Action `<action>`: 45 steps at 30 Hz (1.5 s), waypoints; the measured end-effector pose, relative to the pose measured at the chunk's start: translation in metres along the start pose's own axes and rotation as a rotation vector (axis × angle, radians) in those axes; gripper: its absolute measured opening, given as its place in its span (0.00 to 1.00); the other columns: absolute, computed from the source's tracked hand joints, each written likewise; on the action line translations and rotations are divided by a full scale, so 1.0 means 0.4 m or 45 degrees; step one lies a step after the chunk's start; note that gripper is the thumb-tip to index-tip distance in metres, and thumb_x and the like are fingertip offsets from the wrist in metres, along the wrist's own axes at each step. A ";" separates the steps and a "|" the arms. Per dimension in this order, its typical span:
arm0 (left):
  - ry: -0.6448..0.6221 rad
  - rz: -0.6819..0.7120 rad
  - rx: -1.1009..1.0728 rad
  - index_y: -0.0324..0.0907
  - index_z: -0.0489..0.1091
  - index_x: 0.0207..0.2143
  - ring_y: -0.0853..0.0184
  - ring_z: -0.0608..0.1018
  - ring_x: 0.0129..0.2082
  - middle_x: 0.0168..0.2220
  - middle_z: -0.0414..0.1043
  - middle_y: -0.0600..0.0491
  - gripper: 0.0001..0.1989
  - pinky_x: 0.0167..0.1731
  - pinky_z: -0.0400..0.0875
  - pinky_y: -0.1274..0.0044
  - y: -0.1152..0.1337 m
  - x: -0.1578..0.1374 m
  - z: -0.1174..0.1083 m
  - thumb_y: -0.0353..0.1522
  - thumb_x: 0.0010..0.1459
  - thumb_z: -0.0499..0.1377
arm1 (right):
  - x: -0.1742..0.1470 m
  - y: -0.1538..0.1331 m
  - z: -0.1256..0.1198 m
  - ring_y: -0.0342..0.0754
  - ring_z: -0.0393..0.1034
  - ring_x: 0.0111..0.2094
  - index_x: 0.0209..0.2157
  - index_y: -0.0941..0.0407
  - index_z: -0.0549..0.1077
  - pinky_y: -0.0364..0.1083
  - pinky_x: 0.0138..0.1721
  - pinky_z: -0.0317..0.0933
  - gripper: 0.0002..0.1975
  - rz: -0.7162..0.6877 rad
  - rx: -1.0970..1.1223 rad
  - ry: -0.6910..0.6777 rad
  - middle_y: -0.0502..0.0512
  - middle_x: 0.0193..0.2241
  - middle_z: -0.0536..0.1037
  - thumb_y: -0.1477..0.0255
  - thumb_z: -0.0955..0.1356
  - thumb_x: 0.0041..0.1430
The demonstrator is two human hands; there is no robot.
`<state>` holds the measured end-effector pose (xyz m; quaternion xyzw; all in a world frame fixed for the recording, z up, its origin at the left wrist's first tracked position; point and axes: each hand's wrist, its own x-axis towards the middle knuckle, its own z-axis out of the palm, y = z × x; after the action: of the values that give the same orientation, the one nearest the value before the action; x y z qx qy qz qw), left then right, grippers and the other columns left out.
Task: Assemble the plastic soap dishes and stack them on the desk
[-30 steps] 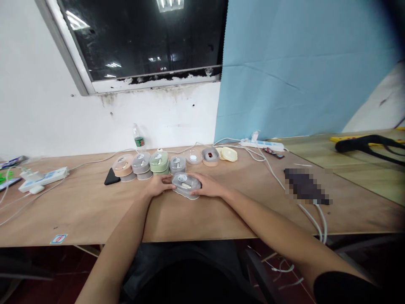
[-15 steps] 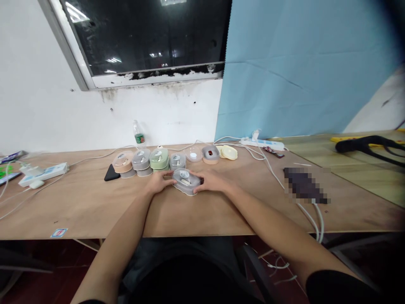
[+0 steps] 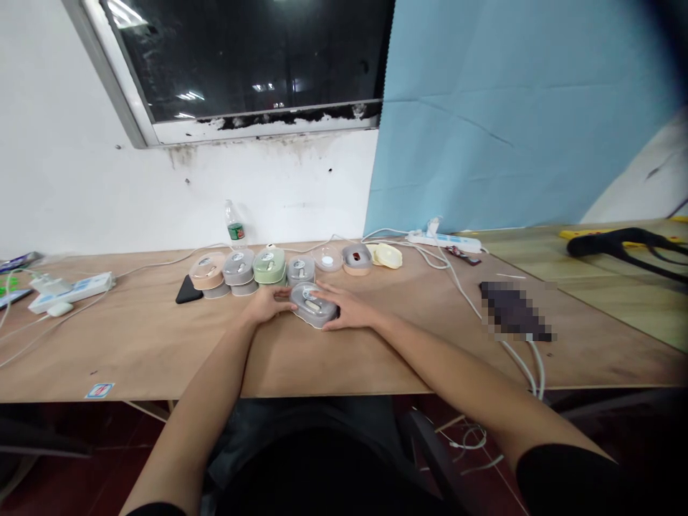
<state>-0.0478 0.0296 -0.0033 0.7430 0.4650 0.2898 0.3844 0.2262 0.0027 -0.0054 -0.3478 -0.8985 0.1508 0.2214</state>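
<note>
Head view: the left hand [image 3: 265, 304] and the right hand [image 3: 348, 308] grip one gray container [image 3: 314, 307] from opposite sides. The left thumb and fingers are closed on its left end; the right hand is closed on its right end, its thumb at the near corner and its fingers toward the far edge. The container has a clear lid bearing a round printed mark and a short pale piece. It is located at the near side of the row of containers, in front of a smaller-looking gray box [image 3: 299, 271]. It appears to rest on the table [image 3: 344, 365], although its underside is hard to make out.

Left of the gray box, in order: a green stack [image 3: 269, 265], a gray stack [image 3: 238, 265] and a peach-topped stack [image 3: 207, 269], with a black phone [image 3: 188, 290] beside the last. Right of it: a clear lid [image 3: 327, 260], an uncovered box [image 3: 357, 261] and a yellow piece [image 3: 388, 256].
</note>
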 end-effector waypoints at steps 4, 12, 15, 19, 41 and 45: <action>0.040 0.102 0.145 0.39 0.72 0.49 0.60 0.79 0.37 0.40 0.78 0.47 0.32 0.38 0.74 0.72 -0.002 -0.002 -0.007 0.47 0.44 0.67 | -0.001 0.006 0.006 0.59 0.53 0.63 0.62 0.46 0.59 0.56 0.61 0.51 0.45 -0.061 -0.013 0.110 0.55 0.66 0.51 0.61 0.76 0.42; 0.179 0.119 0.313 0.41 0.73 0.48 0.59 0.78 0.39 0.39 0.78 0.49 0.29 0.38 0.72 0.73 0.009 -0.009 0.000 0.53 0.57 0.53 | 0.013 0.024 -0.010 0.58 0.49 0.65 0.62 0.49 0.60 0.55 0.63 0.47 0.42 0.001 0.031 0.533 0.55 0.66 0.52 0.63 0.74 0.44; 0.156 0.124 0.350 0.40 0.73 0.48 0.59 0.78 0.39 0.41 0.77 0.48 0.30 0.38 0.72 0.72 0.011 -0.008 0.006 0.53 0.57 0.53 | 0.063 0.039 0.020 0.58 0.48 0.65 0.63 0.51 0.58 0.56 0.63 0.47 0.42 0.184 0.076 0.769 0.58 0.65 0.53 0.62 0.74 0.47; 0.136 0.106 0.394 0.38 0.72 0.49 0.58 0.77 0.41 0.43 0.77 0.46 0.32 0.40 0.71 0.71 0.007 -0.003 0.010 0.54 0.55 0.54 | 0.147 0.058 0.067 0.59 0.48 0.65 0.64 0.55 0.54 0.57 0.63 0.48 0.48 0.370 0.090 0.915 0.63 0.64 0.55 0.60 0.75 0.45; 0.110 0.086 0.411 0.40 0.73 0.48 0.57 0.78 0.39 0.41 0.77 0.47 0.31 0.39 0.71 0.70 -0.008 0.003 0.011 0.54 0.54 0.56 | -0.085 0.416 -0.141 0.58 0.61 0.51 0.50 0.58 0.70 0.55 0.53 0.52 0.22 1.247 -0.430 0.929 0.65 0.48 0.70 0.67 0.66 0.53; 0.105 0.090 0.397 0.39 0.72 0.49 0.57 0.78 0.40 0.41 0.77 0.46 0.31 0.39 0.71 0.70 -0.014 0.005 0.012 0.54 0.53 0.56 | -0.075 0.430 -0.123 0.54 0.65 0.44 0.38 0.57 0.74 0.50 0.48 0.57 0.15 1.265 -0.435 0.807 0.61 0.41 0.72 0.70 0.70 0.45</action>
<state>-0.0460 0.0315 -0.0104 0.7971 0.4933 0.2577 0.2344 0.3667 0.1104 -0.0450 -0.7836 -0.5309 -0.0207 0.3221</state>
